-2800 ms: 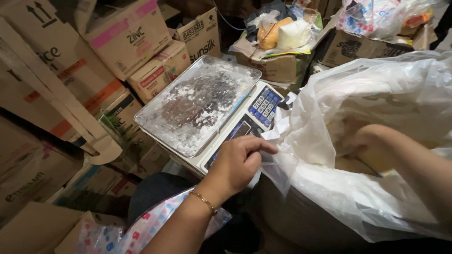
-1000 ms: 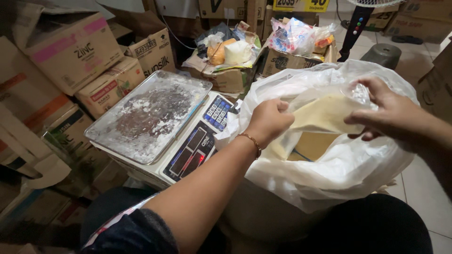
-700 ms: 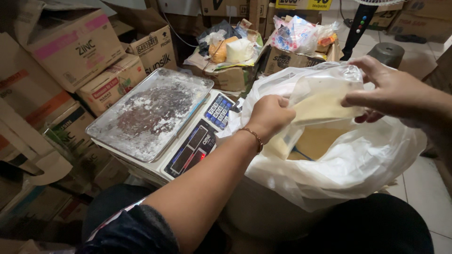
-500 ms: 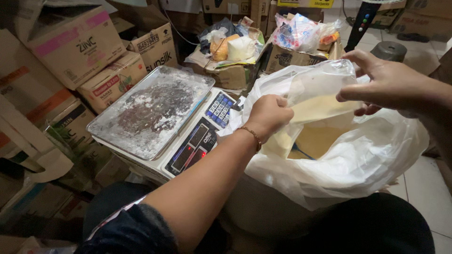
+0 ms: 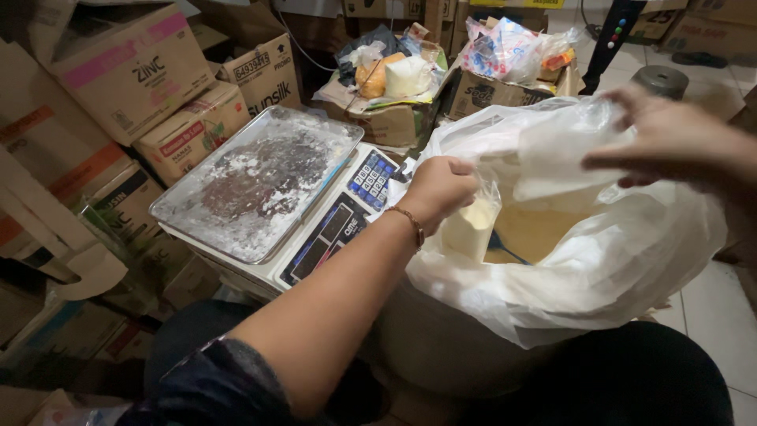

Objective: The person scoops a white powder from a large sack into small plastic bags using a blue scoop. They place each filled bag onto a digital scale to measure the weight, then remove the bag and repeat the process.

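Note:
My left hand grips one edge of a small clear plastic bag holding pale yellow powder. My right hand, blurred, pinches the bag's other edge higher up, so the powder hangs down at the left end. Both hands are over a large white plastic sack with yellowish powder inside, lining a round tub. To the left stands a digital scale with a blue keypad and a flour-dusted metal tray.
Cardboard boxes are stacked at the left and back. One box at the back carries bagged goods, another holds colourful packets. A fan stand and a grey round base sit on the tiled floor at the right.
My right hand came out of the sack, then both hands lifted the small bag. Now its powder has slid down toward my left hand, and my right hand has moved right.

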